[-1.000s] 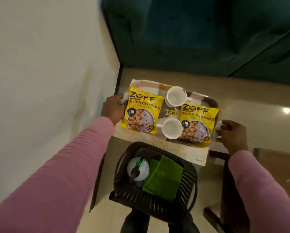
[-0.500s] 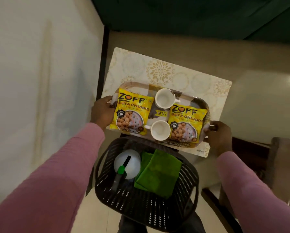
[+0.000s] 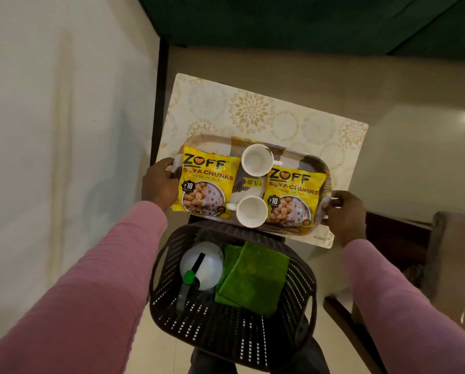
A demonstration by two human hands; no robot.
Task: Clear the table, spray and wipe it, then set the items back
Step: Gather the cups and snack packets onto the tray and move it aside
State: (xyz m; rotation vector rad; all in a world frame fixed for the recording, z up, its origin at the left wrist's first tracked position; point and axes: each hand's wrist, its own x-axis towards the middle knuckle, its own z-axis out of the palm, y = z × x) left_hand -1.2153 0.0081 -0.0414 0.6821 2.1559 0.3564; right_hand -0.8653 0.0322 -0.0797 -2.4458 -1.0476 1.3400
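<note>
1 head-worn camera looks steeply down, close above the tray [image 3: 315,163].

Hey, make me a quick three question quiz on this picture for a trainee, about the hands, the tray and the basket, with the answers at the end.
1. True or false: the left hand and the right hand each grip one end of the tray.
2. How many white cups stand on the tray?
3. What lies in the black basket? A) plates and spoons B) a spray bottle and a green cloth C) a kettle

Key: 1 true; 2 two; 3 B.
</note>
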